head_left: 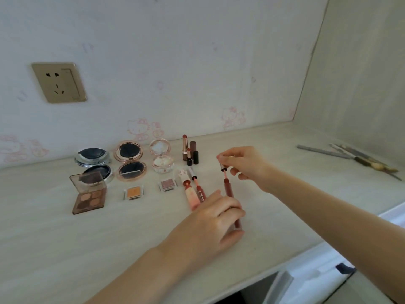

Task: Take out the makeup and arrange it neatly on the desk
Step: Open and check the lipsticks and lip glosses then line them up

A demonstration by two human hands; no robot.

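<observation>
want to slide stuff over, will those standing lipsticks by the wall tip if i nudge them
Probably. The lipsticks stand upright on narrow bases, tall for their width, so a nudge likely topples them. They stand close together, so one falling may knock the others. Round bodies would then likely roll on the smooth desk.

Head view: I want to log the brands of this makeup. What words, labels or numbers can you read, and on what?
No text can be read.
Lip gloss tube lying on the desk: dark marks along its side, too blurred to read.
Wallpaper: pink cartoon cats only, no words.
Wall socket: no lettering visible.
Compacts, eyeshadow palette, lipsticks: no label legible.
</observation>
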